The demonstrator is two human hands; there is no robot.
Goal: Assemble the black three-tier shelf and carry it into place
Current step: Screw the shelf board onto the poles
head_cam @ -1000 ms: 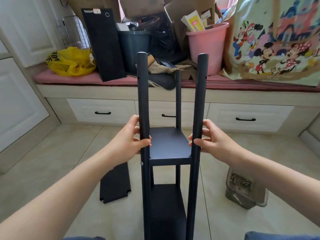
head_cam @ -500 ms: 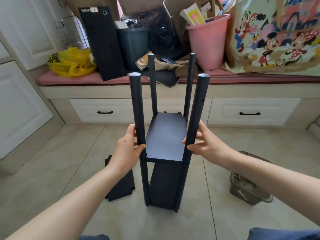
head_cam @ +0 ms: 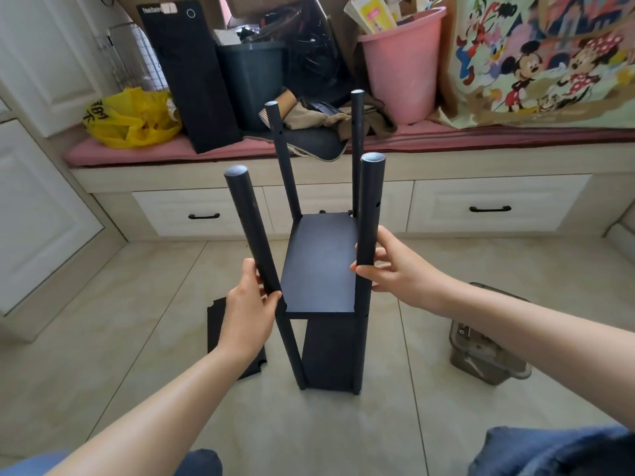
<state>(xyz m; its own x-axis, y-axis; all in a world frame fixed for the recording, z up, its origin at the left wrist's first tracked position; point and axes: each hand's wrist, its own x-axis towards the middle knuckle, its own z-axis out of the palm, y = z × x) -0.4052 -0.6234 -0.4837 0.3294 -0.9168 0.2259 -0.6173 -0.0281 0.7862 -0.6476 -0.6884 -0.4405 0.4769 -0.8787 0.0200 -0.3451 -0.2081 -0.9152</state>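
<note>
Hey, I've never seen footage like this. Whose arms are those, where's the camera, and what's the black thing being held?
No machine here: this is one picture from a wide-angle camera worn on a person's head, looking forward and down, so the bare arms are the wearer's own. The left hand and right hand each grip a front post of the black shelf, which appears to stand on the tiled floor with two tiers fitted. A loose black panel lies beside the left hand, and a clear box sits to the right. Behind, a bench holds a pink bucket and a yellow bag.
</note>
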